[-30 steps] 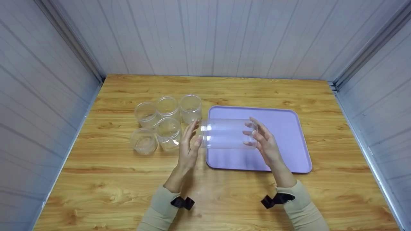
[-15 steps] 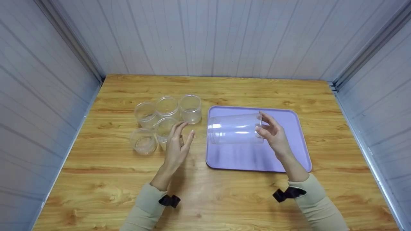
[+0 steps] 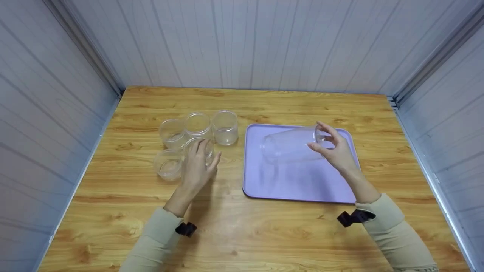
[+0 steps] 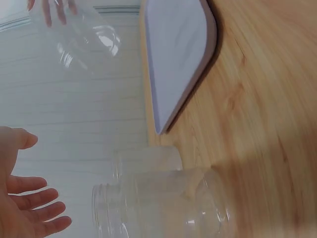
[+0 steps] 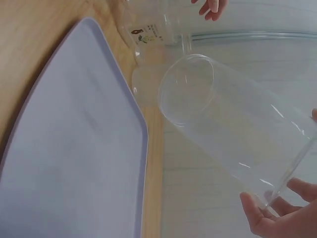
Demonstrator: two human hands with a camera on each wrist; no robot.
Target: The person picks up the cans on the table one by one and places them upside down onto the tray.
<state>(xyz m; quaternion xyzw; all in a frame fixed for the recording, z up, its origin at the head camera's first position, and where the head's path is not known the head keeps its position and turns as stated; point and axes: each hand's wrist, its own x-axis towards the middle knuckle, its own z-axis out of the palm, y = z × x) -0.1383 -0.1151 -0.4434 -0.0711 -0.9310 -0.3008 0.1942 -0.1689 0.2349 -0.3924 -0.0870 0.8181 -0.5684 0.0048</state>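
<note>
A tall clear plastic jar (image 3: 287, 147) is held by my right hand (image 3: 338, 153) above the purple tray (image 3: 264, 187). Fingers and thumb grip its base end; the jar lies nearly sideways, its mouth end lower and to the left. In the right wrist view the jar (image 5: 237, 124) looks see-through with nothing inside. My left hand (image 3: 194, 170) hovers over the front clear jar (image 3: 208, 153) of a group, partly hiding it. In the left wrist view the fingers (image 4: 37, 201) are spread, apart from the mouth of that jar (image 4: 158, 203).
Around that jar stand other clear jars: a short one (image 3: 168, 166) at front left, one (image 3: 172, 135) at back left, one (image 3: 197, 124) behind and one (image 3: 225, 128) at back right. The wooden table (image 3: 242, 234) meets panelled walls.
My left hand has let go of the tall jar's mouth end and moved left over the group. My right hand has carried the jar right and tilted its base end up.
</note>
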